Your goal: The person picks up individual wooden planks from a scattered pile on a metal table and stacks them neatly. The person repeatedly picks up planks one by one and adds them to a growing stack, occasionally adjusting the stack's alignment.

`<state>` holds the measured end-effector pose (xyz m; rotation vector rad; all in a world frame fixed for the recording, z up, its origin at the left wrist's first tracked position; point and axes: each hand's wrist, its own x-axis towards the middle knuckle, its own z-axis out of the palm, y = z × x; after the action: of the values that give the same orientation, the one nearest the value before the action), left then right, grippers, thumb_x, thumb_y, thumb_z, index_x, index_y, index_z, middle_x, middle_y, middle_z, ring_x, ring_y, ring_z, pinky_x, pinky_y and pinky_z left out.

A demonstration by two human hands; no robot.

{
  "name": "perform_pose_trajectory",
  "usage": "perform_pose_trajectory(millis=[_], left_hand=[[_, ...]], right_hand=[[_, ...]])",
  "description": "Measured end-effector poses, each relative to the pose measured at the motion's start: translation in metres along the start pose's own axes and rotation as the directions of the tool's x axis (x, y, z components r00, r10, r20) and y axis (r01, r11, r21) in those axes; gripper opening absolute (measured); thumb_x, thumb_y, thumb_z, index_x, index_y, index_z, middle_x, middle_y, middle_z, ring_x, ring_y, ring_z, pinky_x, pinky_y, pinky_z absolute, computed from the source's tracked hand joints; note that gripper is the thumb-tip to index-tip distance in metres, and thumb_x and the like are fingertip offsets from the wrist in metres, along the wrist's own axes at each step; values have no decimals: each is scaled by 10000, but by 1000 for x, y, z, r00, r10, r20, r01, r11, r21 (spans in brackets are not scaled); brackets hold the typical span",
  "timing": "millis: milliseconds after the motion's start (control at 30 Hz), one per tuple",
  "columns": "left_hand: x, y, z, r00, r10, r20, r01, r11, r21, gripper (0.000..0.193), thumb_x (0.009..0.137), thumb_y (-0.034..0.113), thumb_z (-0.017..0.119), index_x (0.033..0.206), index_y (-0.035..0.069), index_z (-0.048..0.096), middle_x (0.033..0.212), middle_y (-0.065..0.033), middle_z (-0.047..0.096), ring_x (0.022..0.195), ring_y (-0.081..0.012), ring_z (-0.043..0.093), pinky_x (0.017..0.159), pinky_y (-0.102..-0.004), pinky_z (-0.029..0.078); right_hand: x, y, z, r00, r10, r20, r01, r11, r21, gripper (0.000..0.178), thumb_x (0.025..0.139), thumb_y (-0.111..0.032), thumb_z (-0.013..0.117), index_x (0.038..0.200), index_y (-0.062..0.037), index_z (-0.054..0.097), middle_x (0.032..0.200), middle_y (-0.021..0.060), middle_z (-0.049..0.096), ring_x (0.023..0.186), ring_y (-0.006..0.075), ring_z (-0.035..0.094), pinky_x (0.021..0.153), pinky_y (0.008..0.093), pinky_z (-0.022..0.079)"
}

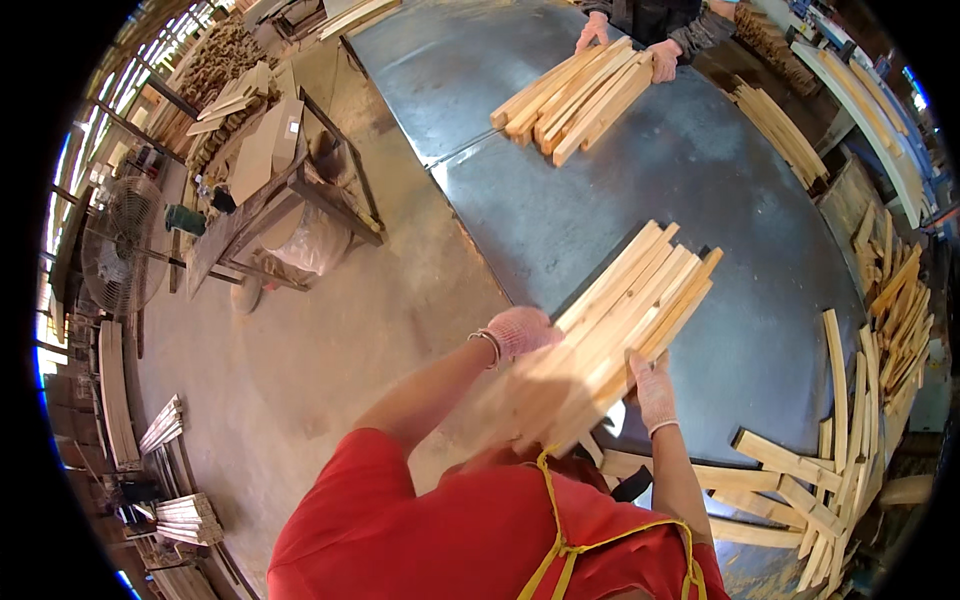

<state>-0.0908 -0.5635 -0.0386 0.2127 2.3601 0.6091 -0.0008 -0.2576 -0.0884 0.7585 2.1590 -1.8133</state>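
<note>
A bundle of pale wooden strips (625, 310) lies between my two gloved hands, its far end over the metal tabletop and its near end close to my body. My left hand (522, 333) presses against the bundle's left side, slightly blurred. On the right side, my right hand (653, 392) grips the strips with its thumb on top. The near ends of the strips are smeared by motion. Across the table, a co-worker's gloved hands (664, 60) hold another bundle of wooden strips (580, 98) resting on the metal surface.
The dark metal table (740, 330) stretches away from me. Loose wooden strips (780, 490) lie crisscrossed at its near right, with more stacked along the right edge. To the left stand a wooden workbench (290, 190) and a large fan (122, 245) on the concrete floor.
</note>
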Motion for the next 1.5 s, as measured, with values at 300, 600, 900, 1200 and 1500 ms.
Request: perform_pose_trajectory(millis=[300, 600, 900, 1200, 1500], left_hand=[[45, 97, -17, 983, -152, -104, 149, 988, -41, 849, 849, 651, 717, 1403, 14, 630, 1405, -244, 641, 1320, -394, 636, 1093, -488, 535], [2, 238, -154, 645, 261, -718, -476, 872, -110, 935, 809, 486, 856, 1558, 45, 511, 1398, -266, 605, 1277, -436, 645, 1085, -497, 537], [60, 151, -138, 587, 491, -643, -650, 760, -13, 876, 828, 284, 813, 1571, 73, 401, 1462, -214, 581, 1300, -416, 617, 1064, -481, 552], [74, -56, -85, 825, 564, -13, -435, 651, 622, 545, 1023, 243, 523, 1537, 63, 510, 1505, -151, 604, 1416, -337, 543, 1154, -479, 430], [91, -52, -92, 982, 161, -96, -177, 965, -195, 608, 952, 499, 680, 1348, 48, 583, 1276, -224, 732, 1220, -456, 664, 1050, -506, 516]], right_hand=[[15, -51, -17, 986, 106, 127, -124, 981, 152, 861, 952, -336, 849, 1617, -34, 393, 1368, 153, 674, 1195, 242, 639, 939, 348, 563], [2, -254, -99, 821, -529, -214, 569, 788, 235, 768, 994, -240, 803, 1607, 15, 417, 1467, 126, 579, 1319, 228, 545, 1187, 378, 415], [32, -189, -80, 839, -478, -260, 533, 820, 210, 656, 1043, -195, 696, 1612, -7, 429, 1541, 115, 568, 1399, 242, 536, 1207, 397, 419], [5, -27, 81, 836, -548, 22, 205, 274, -940, 577, 901, -179, 626, 1461, -46, 578, 1438, 190, 606, 1415, 405, 494, 1159, 471, 469], [15, -145, 113, 968, 233, -93, -247, 954, -172, 856, 894, -407, 757, 1447, 160, 433, 1342, 377, 663, 1277, 436, 676, 1074, 445, 562]])
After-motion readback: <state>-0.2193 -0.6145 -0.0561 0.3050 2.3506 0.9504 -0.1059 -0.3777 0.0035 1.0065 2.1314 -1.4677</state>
